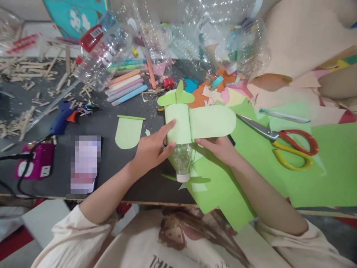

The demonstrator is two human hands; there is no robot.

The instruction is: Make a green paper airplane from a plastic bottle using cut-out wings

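Observation:
A small plastic bottle (182,156) wrapped in pale green paper lies with its white cap (183,176) toward me. My left hand (156,143) is closed around the wrapped part from the left, thumb and forefinger on the paper. Green paper fins (176,97) stand at the bottle's far end. A rounded pale green paper wing (213,121) sticks out on the right, and my right hand (217,147) is beneath its near edge, most of its fingers hidden. Left of the bottle lies a similar loose paper wing (128,132) with a rolled green edge.
Scissors (276,136) and a pen (284,115) lie on green paper sheets (331,163) at right. A phone (85,163), a blue glue gun (63,115) with its cord and a magenta box (35,160) are at left. Clear bottles, coloured sticks (126,89) and wood scraps crowd the back.

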